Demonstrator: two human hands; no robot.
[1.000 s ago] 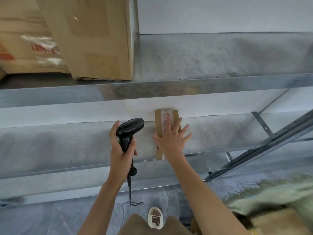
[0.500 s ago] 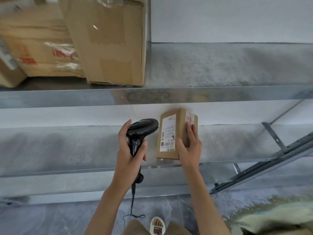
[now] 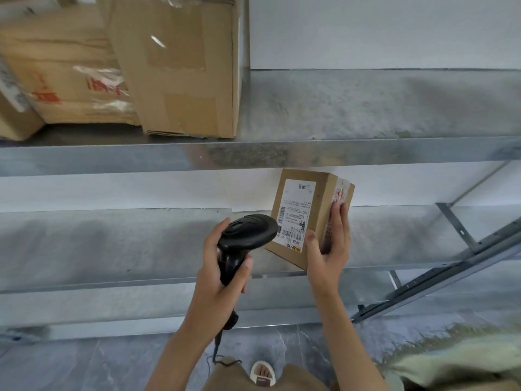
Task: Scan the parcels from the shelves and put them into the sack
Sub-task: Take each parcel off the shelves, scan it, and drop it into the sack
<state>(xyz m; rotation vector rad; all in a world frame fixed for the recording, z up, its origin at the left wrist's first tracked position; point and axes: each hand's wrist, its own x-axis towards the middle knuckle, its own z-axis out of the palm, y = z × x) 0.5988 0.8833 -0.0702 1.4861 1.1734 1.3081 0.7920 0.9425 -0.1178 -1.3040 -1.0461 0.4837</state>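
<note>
A small cardboard parcel [image 3: 310,215], its white shipping label [image 3: 294,214] turned toward the camera, is held tilted in front of the middle metal shelf [image 3: 112,244]. The right hand [image 3: 328,249] grips its lower right corner, thumb on the label face. The left hand [image 3: 218,275] clasps a black barcode scanner [image 3: 244,241], head just beside the label. Larger cartons [image 3: 174,66] stand on the upper shelf [image 3: 366,153]; a pale sack [image 3: 456,359] lies at lower right.
</note>
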